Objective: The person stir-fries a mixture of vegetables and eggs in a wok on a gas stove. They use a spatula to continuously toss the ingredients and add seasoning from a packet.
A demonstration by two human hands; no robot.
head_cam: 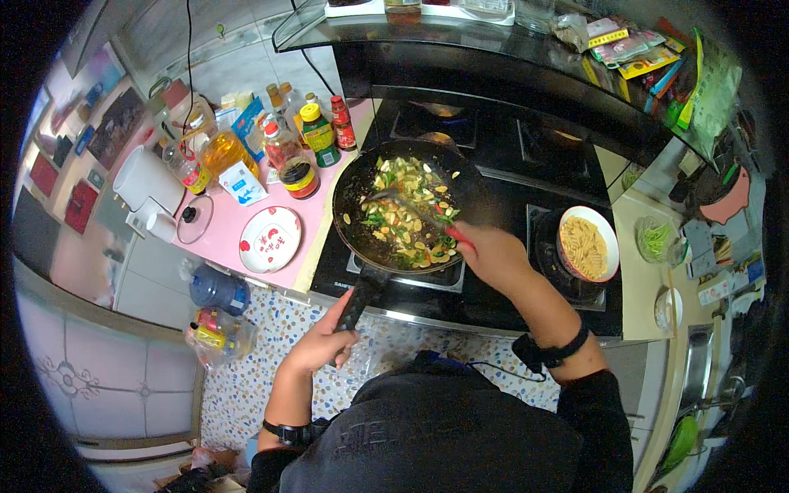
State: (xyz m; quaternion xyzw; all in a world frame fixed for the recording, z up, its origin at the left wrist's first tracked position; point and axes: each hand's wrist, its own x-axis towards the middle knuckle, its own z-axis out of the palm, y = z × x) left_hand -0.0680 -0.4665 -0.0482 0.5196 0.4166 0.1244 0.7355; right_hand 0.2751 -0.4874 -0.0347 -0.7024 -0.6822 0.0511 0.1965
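A dark wok stands on the left front burner of a black glass gas stove. Its long black handle is in my left hand, which grips it near the end. My right hand, slightly blurred, holds a spatula by its red handle; the dark blade lies in the food. In the wok are pale sliced pieces, green leafy bits and red bits. Over the right front burner sits a white bowl with a red outer rim, holding ridged, yellowish sliced food.
Left, on a pink surface, are a white plate with red print, a glass lid, an oil jug and several sauce bottles. Right are a bowl of green strips and chopsticks across a bowl. A shelf overhangs the stove's back.
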